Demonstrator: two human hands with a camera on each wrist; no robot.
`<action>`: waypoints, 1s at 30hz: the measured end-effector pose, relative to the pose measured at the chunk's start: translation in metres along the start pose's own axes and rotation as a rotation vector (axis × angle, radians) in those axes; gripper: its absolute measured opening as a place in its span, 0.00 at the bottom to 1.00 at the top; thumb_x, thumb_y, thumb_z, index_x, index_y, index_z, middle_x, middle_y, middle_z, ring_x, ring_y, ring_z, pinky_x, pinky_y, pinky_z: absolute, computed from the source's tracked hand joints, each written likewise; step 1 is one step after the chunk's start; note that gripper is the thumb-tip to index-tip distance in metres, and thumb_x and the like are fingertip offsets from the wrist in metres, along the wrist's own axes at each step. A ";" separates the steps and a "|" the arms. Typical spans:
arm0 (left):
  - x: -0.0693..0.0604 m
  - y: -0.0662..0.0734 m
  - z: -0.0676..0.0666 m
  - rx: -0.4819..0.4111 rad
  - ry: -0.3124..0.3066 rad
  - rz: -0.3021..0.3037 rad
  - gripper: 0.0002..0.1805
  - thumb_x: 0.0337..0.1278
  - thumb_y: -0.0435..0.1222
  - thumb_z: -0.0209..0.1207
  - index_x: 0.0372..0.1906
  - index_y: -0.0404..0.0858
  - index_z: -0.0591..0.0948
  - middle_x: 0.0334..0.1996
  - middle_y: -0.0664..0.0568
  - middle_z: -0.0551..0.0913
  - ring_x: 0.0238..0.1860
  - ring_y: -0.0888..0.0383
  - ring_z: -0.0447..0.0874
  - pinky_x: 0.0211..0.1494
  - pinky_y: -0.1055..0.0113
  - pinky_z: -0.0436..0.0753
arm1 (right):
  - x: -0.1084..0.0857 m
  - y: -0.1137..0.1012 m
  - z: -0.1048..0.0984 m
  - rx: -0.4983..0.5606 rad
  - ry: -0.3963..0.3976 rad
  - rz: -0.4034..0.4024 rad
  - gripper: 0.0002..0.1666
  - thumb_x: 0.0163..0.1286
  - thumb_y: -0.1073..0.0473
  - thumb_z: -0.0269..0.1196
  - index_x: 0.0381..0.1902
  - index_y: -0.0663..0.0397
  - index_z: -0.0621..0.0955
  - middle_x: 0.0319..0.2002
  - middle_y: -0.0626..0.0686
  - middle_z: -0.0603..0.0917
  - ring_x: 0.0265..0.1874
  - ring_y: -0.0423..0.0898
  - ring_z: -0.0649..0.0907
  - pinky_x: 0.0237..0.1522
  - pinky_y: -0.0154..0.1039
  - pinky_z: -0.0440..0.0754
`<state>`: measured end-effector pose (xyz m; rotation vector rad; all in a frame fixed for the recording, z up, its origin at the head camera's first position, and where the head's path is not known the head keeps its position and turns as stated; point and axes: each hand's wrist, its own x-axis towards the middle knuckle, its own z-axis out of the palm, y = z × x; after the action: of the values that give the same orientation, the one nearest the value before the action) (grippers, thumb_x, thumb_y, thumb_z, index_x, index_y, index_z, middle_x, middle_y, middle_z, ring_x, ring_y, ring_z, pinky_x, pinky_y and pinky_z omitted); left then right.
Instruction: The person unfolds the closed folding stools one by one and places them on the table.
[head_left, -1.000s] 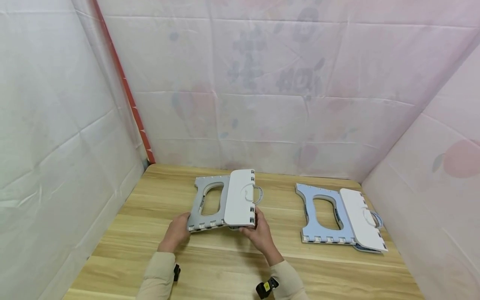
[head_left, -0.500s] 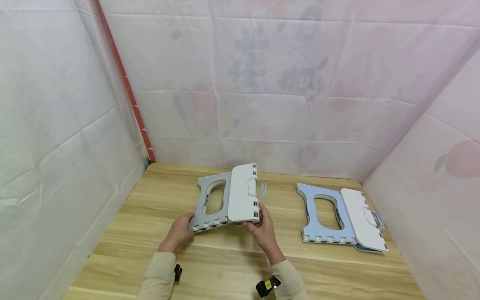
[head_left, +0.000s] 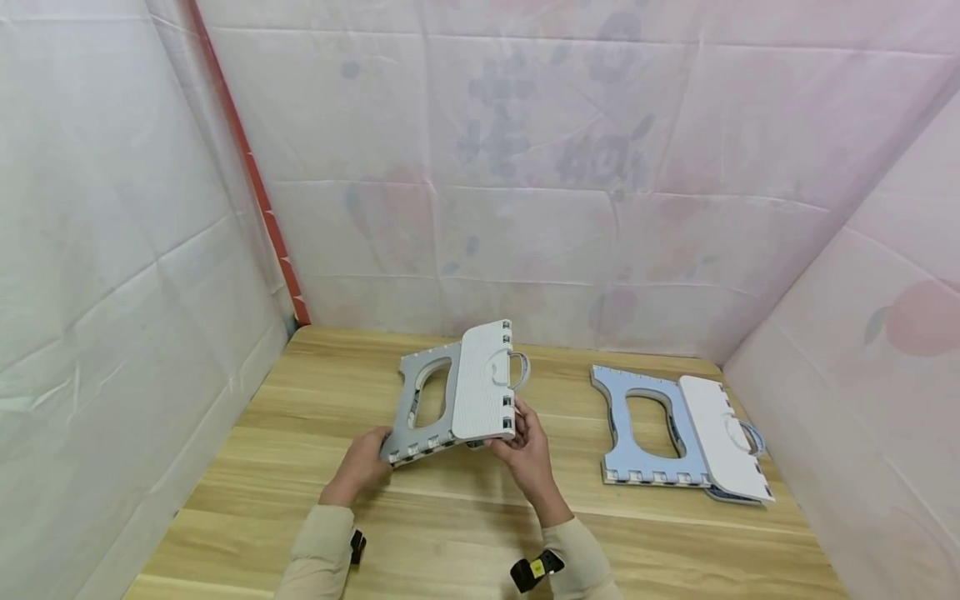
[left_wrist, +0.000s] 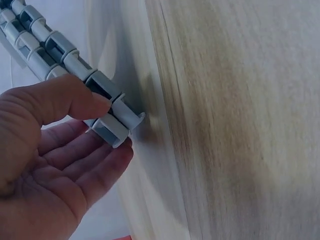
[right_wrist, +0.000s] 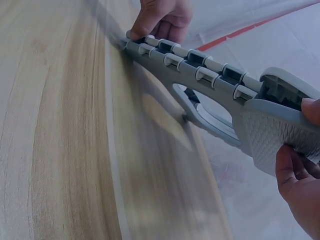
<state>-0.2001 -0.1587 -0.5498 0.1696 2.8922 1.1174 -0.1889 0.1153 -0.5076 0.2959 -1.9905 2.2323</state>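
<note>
Gripping the grey stool point(head_left: 478, 400) at both ends, left hand point(head_left: 363, 467) low, right hand point(head_left: 531, 460) higher. Long axis spans my hands, near the tabletop point(head_left: 341, 358)'s far edge.

A grey-and-white folding stool point(head_left: 459, 390), folded flat, sits at centre frame, tilted with its right side raised. Its grey frame point(head_left: 432, 434) surrounds a large rounded opening; a ribbed white panel point(head_left: 480, 400) covers the right part, with a small grey loop handle point(head_left: 527, 371) at its edge. The left hand point(head_left: 362, 465) grips the lower-left corner, the right hand point(head_left: 531, 458) the lower-right.
</note>
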 end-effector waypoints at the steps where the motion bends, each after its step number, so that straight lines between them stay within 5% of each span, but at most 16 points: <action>1: 0.000 0.000 0.000 0.014 0.009 0.004 0.35 0.30 0.17 0.61 0.56 0.21 0.71 0.50 0.31 0.74 0.50 0.39 0.74 0.52 0.50 0.74 | 0.000 -0.001 0.000 0.002 -0.004 -0.001 0.46 0.51 0.82 0.62 0.67 0.65 0.58 0.55 0.67 0.72 0.47 0.46 0.76 0.45 0.32 0.76; 8: 0.000 0.000 0.000 0.058 0.040 0.007 0.35 0.28 0.19 0.64 0.55 0.23 0.73 0.46 0.35 0.74 0.44 0.44 0.74 0.48 0.52 0.75 | 0.000 -0.006 0.002 0.021 -0.012 0.013 0.45 0.50 0.81 0.63 0.66 0.66 0.59 0.56 0.67 0.71 0.48 0.46 0.76 0.45 0.32 0.76; 18: -0.002 0.008 -0.002 0.072 0.011 0.004 0.37 0.27 0.18 0.65 0.55 0.22 0.71 0.51 0.31 0.73 0.50 0.39 0.73 0.53 0.49 0.73 | 0.001 -0.015 0.006 -0.012 -0.028 -0.026 0.46 0.50 0.79 0.65 0.66 0.66 0.60 0.54 0.67 0.72 0.47 0.48 0.76 0.44 0.32 0.76; 30: -0.002 0.012 0.000 0.027 -0.005 -0.001 0.38 0.26 0.18 0.65 0.56 0.23 0.71 0.50 0.32 0.75 0.48 0.41 0.75 0.51 0.50 0.74 | 0.003 -0.019 0.006 -0.007 -0.140 -0.094 0.46 0.52 0.77 0.64 0.67 0.62 0.57 0.53 0.65 0.69 0.47 0.49 0.75 0.45 0.37 0.76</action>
<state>-0.1967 -0.1501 -0.5416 0.1712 2.9039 1.0773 -0.1872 0.1119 -0.4881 0.5480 -2.0050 2.2025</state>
